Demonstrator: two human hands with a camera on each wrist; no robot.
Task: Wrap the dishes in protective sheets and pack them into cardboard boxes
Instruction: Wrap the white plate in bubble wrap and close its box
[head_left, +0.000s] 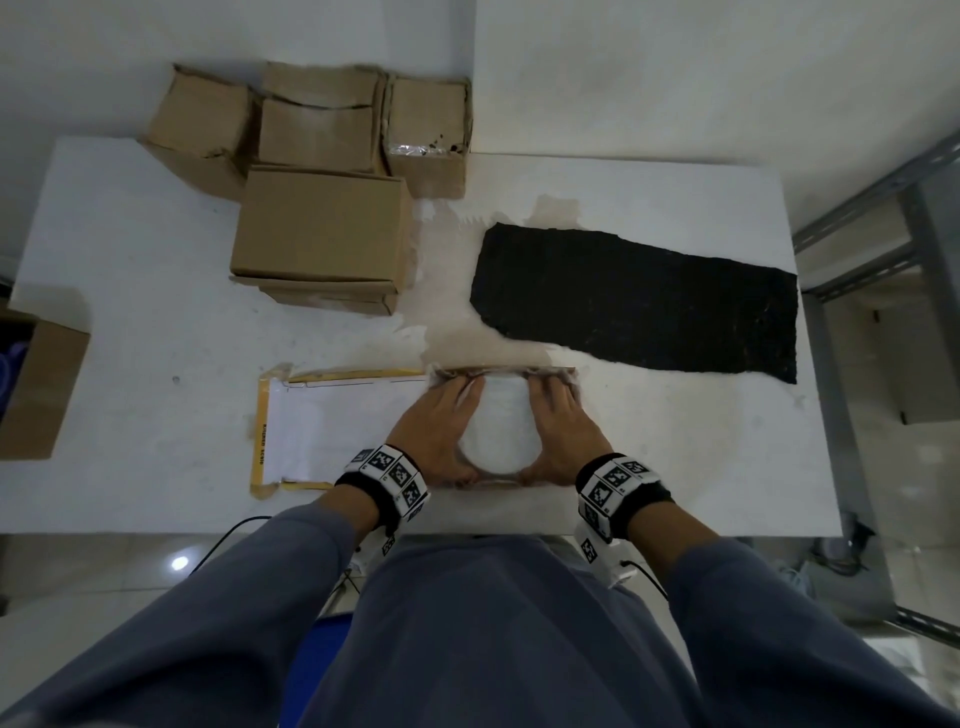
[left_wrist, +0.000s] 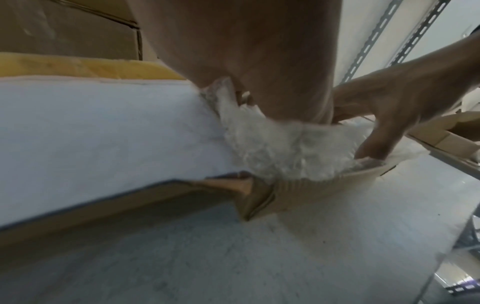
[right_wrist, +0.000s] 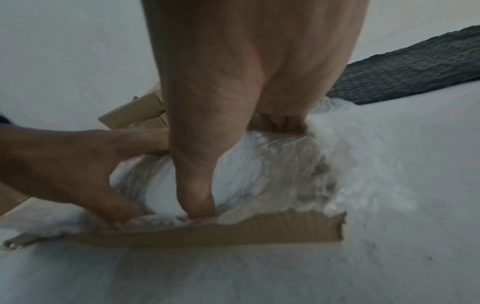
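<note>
A round white dish wrapped in bubble wrap (head_left: 498, 426) sits in a shallow open cardboard box (right_wrist: 233, 232) near the table's front edge. My left hand (head_left: 441, 431) grips its left side and my right hand (head_left: 563, 423) grips its right side. The thumbs lie at the near rim, and the fingers are tucked down between the wrap and the box's far wall. The wrist views show the bubble wrap (left_wrist: 280, 152) bunched over the box wall (left_wrist: 324, 189), with my right thumb (right_wrist: 194, 195) pressed into it. The box's white lid (head_left: 337, 426), edged in yellow tape, lies flat to the left.
A black foam sheet (head_left: 639, 296) lies at the right back of the white table (head_left: 130, 312). Several closed cardboard boxes (head_left: 322, 228) stand at the back left. Another box (head_left: 36, 384) sits off the left edge. A metal rack (head_left: 883, 208) stands on the right.
</note>
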